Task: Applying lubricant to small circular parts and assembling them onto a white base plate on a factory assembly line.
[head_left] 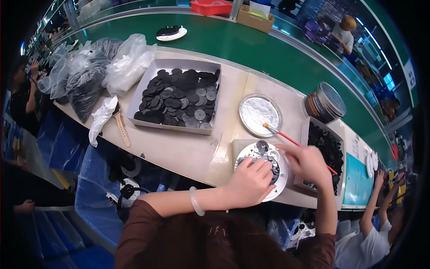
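Observation:
A white round housing [281, 187] with grey and black parts rests on a beige block [241, 146] in front of me. A dark round disc [262, 146] sits at its far edge. My left hand [251, 180] is curled over the near left part of the housing, its fingers closed on it. Beside the housing's right edge is my right hand [309, 163], fingers bent and closed together; what lies between their tips is hidden. A red-handled brush [287, 138] passes beneath the right hand, bristles in a round dish [242, 121] of white paste.
A white box [172, 126] holds many black discs. Right, another box [303, 134] contains small black parts, near a metal tin [324, 103]. Plastic bags [127, 62] and a watch-like strap [122, 130] lie left. Behind runs a green conveyor [215, 38] carrying a black-and-white part [171, 33].

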`<state>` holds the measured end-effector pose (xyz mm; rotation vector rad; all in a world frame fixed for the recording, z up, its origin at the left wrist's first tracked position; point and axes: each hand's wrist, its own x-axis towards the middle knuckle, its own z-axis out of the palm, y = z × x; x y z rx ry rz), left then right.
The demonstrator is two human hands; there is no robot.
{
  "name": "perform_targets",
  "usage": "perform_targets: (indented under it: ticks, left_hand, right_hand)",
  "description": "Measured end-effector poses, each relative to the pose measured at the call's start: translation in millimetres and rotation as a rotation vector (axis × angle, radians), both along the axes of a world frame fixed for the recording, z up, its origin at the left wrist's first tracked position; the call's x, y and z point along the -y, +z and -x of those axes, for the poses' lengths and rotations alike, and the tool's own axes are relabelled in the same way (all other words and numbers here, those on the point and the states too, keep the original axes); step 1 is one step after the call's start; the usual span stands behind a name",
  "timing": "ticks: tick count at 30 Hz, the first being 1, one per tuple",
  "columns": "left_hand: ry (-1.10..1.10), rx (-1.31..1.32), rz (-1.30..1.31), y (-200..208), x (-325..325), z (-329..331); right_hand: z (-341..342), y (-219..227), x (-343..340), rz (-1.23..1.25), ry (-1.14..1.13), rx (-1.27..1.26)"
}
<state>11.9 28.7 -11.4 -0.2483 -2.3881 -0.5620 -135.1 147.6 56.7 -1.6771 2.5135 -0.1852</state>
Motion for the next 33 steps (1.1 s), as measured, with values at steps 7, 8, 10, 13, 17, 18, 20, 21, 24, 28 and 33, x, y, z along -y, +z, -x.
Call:
perform_targets:
  ticks: [7,8,10,13,17,18,20,21,24,28,33]
  left_hand:
    - [0.044,0.016,0.032,-0.4,0.8,2.6]
    - [0.048,0.023,0.026,0.8,-0.1,2.8]
    - [0.036,0.029,0.032,4.7,-4.2,3.6]
    - [0.022,0.084,0.012,3.3,2.0,0.0]
    - [0.034,0.081,0.021,3.2,-0.6,1.3]
    - [0.035,0.081,0.028,3.1,-0.6,1.6]
    - [0.034,0.082,0.025,3.5,-0.4,1.3]
    - [0.031,0.079,0.022,3.6,-0.5,1.3]
    - [0.037,0.097,0.048,4.1,-2.2,1.5]
    - [0.034,0.077,0.002,2.8,-1.5,3.1]
    - [-0.028,0.108,0.024,7.4,-1.3,5.1]
  right_hand:
    - [-18.4,1.9,133.1,0.425,0.421,0.162]
    - [-23.6,-5.9,151.2,0.347,0.466,0.074]
    - [-24.5,-22.2,179.9,0.106,0.558,-0.197]
    - [-24.2,-43.0,212.5,-0.034,0.499,-0.179]
    - [-24.3,-42.7,222.5,-0.057,0.395,-0.110]
    - [-24.8,-38.4,222.5,-0.068,0.390,-0.053]
    - [-24.6,-37.3,224.2,-0.078,0.385,0.007]
    - [-24.5,-38.3,225.6,-0.101,0.384,0.013]
    - [-22.4,-41.5,228.3,-0.082,0.378,0.034]
    - [-22.1,-32.3,228.2,-0.037,0.351,0.075]
    - [-5.9,15.9,184.7,0.290,0.265,0.295]
